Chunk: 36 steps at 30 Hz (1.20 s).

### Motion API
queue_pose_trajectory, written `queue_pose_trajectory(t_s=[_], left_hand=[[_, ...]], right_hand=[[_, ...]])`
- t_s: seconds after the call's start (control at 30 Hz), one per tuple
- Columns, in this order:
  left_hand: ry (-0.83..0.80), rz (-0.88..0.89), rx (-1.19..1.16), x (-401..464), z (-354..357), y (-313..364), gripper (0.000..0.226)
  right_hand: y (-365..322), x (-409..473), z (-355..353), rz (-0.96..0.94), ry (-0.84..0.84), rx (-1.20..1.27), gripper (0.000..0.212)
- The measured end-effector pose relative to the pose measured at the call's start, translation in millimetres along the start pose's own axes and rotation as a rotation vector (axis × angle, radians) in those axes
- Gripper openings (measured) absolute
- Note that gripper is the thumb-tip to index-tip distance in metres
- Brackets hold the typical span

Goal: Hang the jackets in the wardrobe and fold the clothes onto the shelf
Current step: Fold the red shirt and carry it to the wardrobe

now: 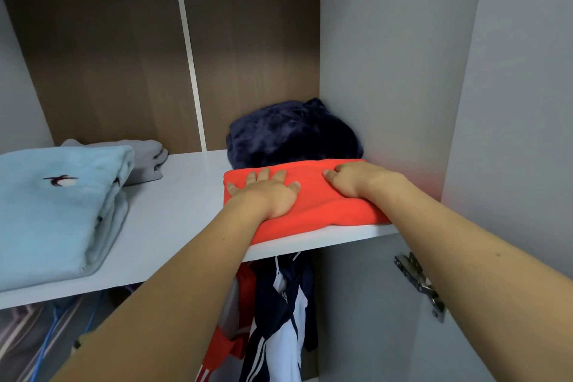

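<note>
Four folded garments lie on the white wardrobe shelf [186, 205]: one orange-red [316, 205], one dark navy fleece [291, 133], one pale blue [59, 205], one grey [145, 158].

Bare shelf [186, 195] strip between blue stack [62, 205] and orange garment [310, 205]; navy pile [291, 133] seemingly blocks rear.

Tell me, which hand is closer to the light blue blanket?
Left. The left hand presses the red cloth nearer the light blue blanket; the right hand rests farther away.
</note>
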<state>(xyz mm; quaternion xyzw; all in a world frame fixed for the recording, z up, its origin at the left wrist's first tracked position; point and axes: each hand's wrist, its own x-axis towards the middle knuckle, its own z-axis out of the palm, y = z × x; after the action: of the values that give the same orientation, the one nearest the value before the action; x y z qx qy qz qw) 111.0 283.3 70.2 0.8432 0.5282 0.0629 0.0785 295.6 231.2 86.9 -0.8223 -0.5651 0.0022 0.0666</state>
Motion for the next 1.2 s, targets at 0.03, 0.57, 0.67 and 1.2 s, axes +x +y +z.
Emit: queue_pose_trajectory(t_s=[0.03, 0.57, 0.67, 1.2], left_hand=[[0.002, 0.002, 0.0, 0.1, 0.4, -0.4, 0.066], [0.212, 0.066, 0.057, -34.4, -18.5, 0.2, 0.062], [0.211, 0.102, 0.045, -61.0, -20.4, 7.2, 0.062], [0.128, 0.071, 0.11, -121.0, 13.3, -3.5, 0.059]], right_hand=[[-0.6, -1.2, -0.1, -0.003, 0.009, -0.003, 0.064], [39.6, -108.7, -25.0, -0.015, 0.411, 0.435, 0.035], [38.3, -142.5, -16.6, -0.033, 0.439, 0.447, 0.034], [25.2, -175.1, 34.9, 0.012, 0.228, 0.23, 0.062]])
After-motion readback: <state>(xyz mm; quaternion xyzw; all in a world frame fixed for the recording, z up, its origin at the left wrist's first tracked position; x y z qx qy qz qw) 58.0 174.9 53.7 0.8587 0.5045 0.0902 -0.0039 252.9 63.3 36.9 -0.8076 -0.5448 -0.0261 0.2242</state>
